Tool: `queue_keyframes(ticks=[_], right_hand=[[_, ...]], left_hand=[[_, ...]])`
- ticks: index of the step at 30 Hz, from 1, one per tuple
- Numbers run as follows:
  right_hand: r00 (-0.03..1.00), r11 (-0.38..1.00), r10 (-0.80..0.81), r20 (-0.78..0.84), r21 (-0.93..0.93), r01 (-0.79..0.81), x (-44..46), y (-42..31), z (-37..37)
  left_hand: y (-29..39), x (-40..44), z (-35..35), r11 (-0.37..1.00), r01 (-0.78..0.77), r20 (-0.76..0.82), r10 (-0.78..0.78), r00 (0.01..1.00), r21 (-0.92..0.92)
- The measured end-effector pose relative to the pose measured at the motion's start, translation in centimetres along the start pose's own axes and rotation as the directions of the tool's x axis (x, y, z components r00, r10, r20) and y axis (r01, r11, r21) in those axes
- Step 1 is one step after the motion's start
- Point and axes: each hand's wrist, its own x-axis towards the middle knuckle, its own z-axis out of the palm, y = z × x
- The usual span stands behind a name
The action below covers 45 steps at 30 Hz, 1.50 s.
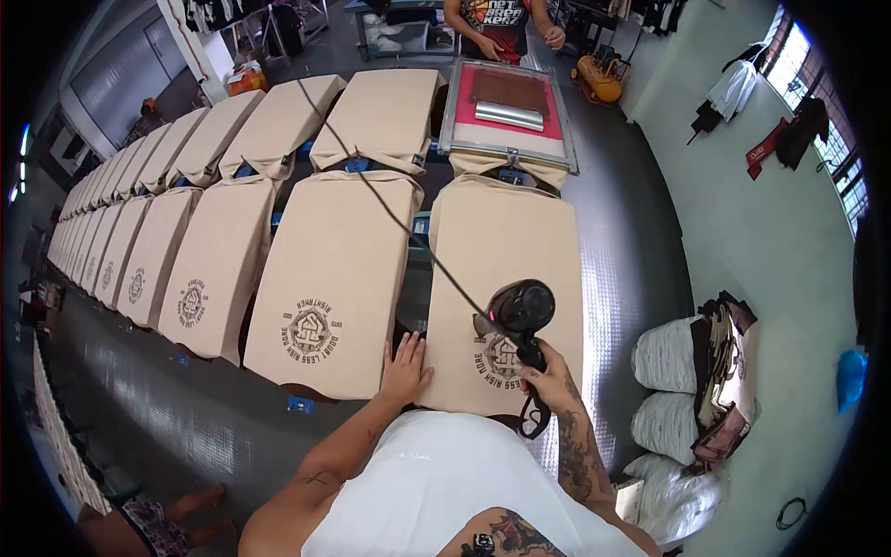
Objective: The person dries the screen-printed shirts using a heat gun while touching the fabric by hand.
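Across most of the view, two long rows of beige T-shirts [325, 232] stretched over boards, with round dark prints on those along the near row. At the right end of that row, the nearest T-shirt [506, 241], flat under both hands. Beyond it, on the far row's end board, a metal-edged printing screen [568, 153]; inside the frame, a pink-red field with a brown patch [510, 91] and a silver bar [509, 115] lying across. Behind the screen, a co-worker [501, 20] in a dark printed top. On the floor to the right, white plastic sacks [666, 357], bulging, contents too hidden to tell, and right beside them a heap of dark and beige cloth [727, 381]. At the back, under a blue-green table, a clear bin [397, 37] with pale items inside, too small to name. By the far right wall, a blue plastic bag [849, 379], contents hidden.

Over the nearest T-shirt's round print [501, 360], partly covering it, a black hair dryer [522, 306], gripped by the handle in the right hand [554, 379], fingers curled around, tips partly hidden. From the dryer, a dark cord [399, 215] rising to upper left. On the same T-shirt's left edge, the left hand [406, 373], palm down, fingers slightly spread.
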Motion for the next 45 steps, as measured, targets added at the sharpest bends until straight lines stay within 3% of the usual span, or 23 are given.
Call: queue_keyframes(ticks=[5, 11, 21, 30, 33, 35, 43, 45], right_hand=[[0.988, 0.997, 0.051, 0.149, -0.060, -0.042, -3.7, 0.6, -1.5], [0.986, 0.995, 0.064, 0.156, -0.082, -0.052, -8.3, 2.4, -6.3], [0.997, 0.995, 0.000, -0.076, 0.102, 0.008, -9.9, 7.1, -14.1], [0.959, 0.998, -0.063, -0.278, -0.007, 0.063, -5.4, 3.6, -13.5], [0.965, 0.995, -0.079, -0.250, -0.084, 0.060, -3.1, 2.4, -11.6], [0.982, 0.995, -0.089, -0.166, -0.066, 0.079, -0.9, 3.0, -10.6], [1.000, 0.996, -0.009, 0.013, -0.085, 0.010, 1.4, 0.1, -3.0], [0.995, 0.992, -0.057, 0.086, -0.106, 0.066, 0.9, 0.6, -2.4]], left_hand=[[1.2, 0.6, 0.5, 0.998, -0.018, -0.001, 0.018, 1.000, 0.063], [6.4, -0.1, 1.9, 0.995, 0.044, 0.063, -0.050, 0.997, 0.092], [11.0, -5.0, 3.1, 0.996, 0.074, 0.012, -0.075, 0.997, 0.051], [8.3, -1.5, 2.3, 0.999, 0.035, -0.058, -0.033, 0.998, 0.033], [7.0, 0.1, 1.8, 0.999, 0.036, -0.055, -0.036, 0.998, 0.001], [5.9, 0.6, 1.3, 1.000, 0.010, 0.013, -0.011, 1.000, 0.027], [2.2, 0.7, 0.7, 1.000, -0.009, -0.003, 0.009, 1.000, 0.020], [1.8, 0.6, 0.7, 1.000, -0.011, 0.006, 0.011, 1.000, 0.023]])
